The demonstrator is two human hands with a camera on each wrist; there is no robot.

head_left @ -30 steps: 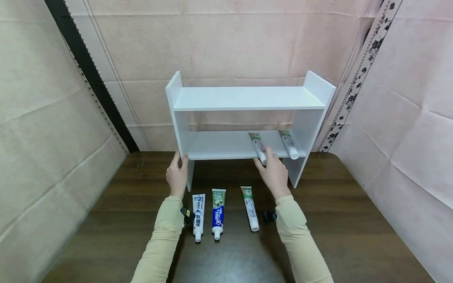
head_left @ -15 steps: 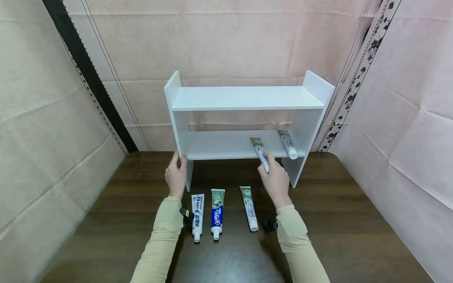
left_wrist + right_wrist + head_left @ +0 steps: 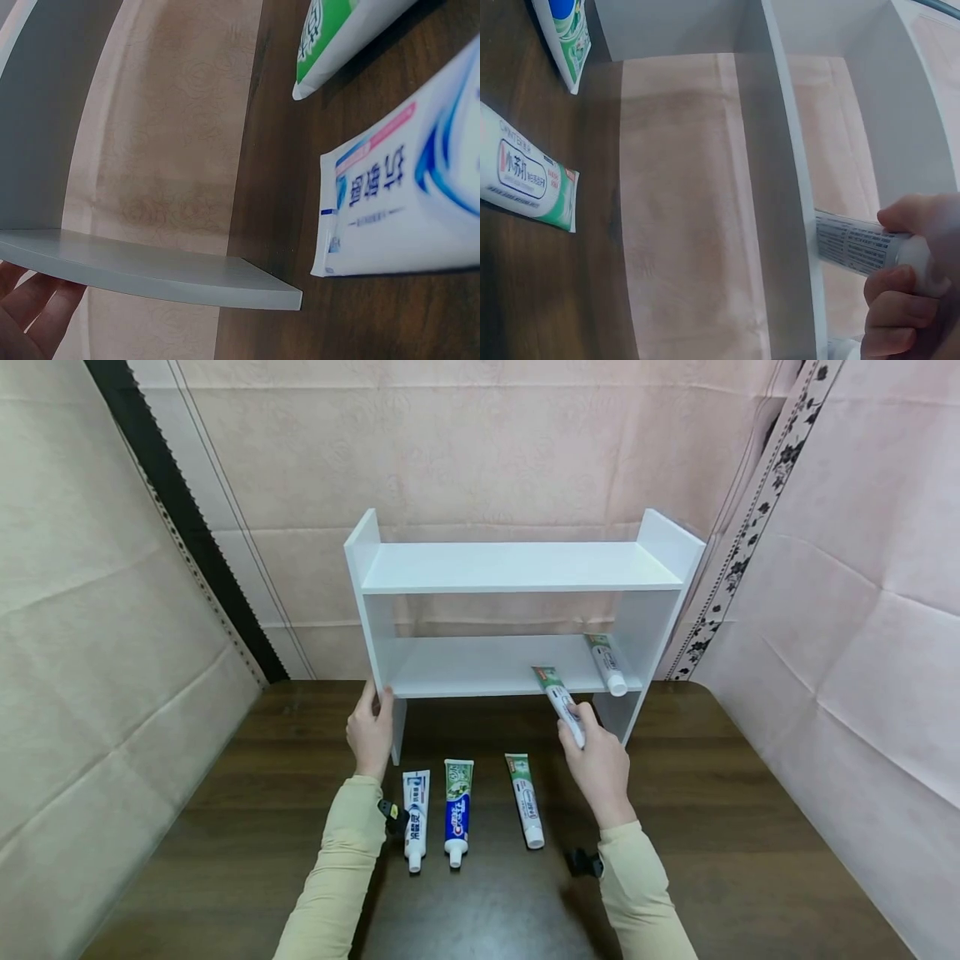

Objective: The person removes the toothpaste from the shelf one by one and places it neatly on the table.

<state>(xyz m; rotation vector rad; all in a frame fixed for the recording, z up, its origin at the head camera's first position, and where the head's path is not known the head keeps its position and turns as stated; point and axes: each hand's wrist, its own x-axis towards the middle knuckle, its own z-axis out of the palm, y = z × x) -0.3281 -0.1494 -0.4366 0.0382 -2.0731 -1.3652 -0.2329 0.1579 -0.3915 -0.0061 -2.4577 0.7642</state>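
Note:
My right hand [image 3: 600, 767] grips a green-and-white toothpaste tube [image 3: 558, 702] near its cap end. The tube's green flat end overlaps the front of the lower board in the head view; the right wrist view shows small print on the held tube [image 3: 851, 244]. My left hand [image 3: 370, 737] holds the left side panel of the white shelf [image 3: 517, 568], thumb inside and fingers outside. Below that panel in the left wrist view, several left fingers [image 3: 56, 311] show. Another green-and-white tube [image 3: 607, 665] lies on the lower board at the right end, cap forward.
On the brown table [image 3: 262, 843] in front of the shelf lie a white-and-blue tube [image 3: 416, 818], a green-and-blue tube [image 3: 458, 810] and a green-and-white tube [image 3: 525, 800], caps toward me. Pale cloth [image 3: 510, 460] hangs behind and at both sides.
My right hand has drawn the tube forward and slightly right, from lying on the lower board to jutting out past its front edge. My left hand stays at the side panel.

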